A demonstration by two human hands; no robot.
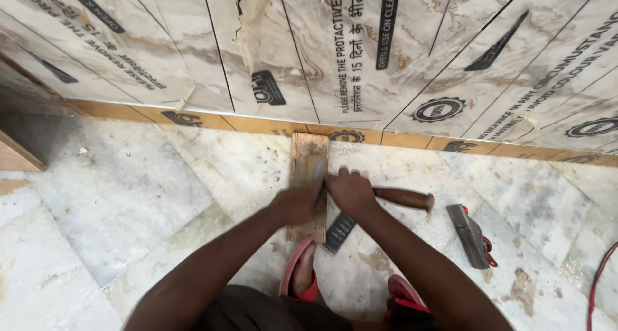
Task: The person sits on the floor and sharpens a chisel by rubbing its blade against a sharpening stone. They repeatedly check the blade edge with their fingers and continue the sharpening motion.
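A short wooden plank (308, 157) lies on the marble floor, its far end against the wall's base strip. My left hand (295, 206) grips the plank near its right edge. My right hand (351, 191) is closed around a wooden-handled tool (404, 198), whose brown handle sticks out to the right. A blurred grey tip shows over the plank between the hands. A cross-hatched metal rasp (338, 233) lies just under my right hand, beside the plank's near end.
A grey metal tool with red parts (470, 236) lies on the floor to the right. A red cable (595, 286) curves at the far right. My feet in red sandals (295, 266) are below the plank. Film-covered marble-look tiles (360, 54) line the wall ahead.
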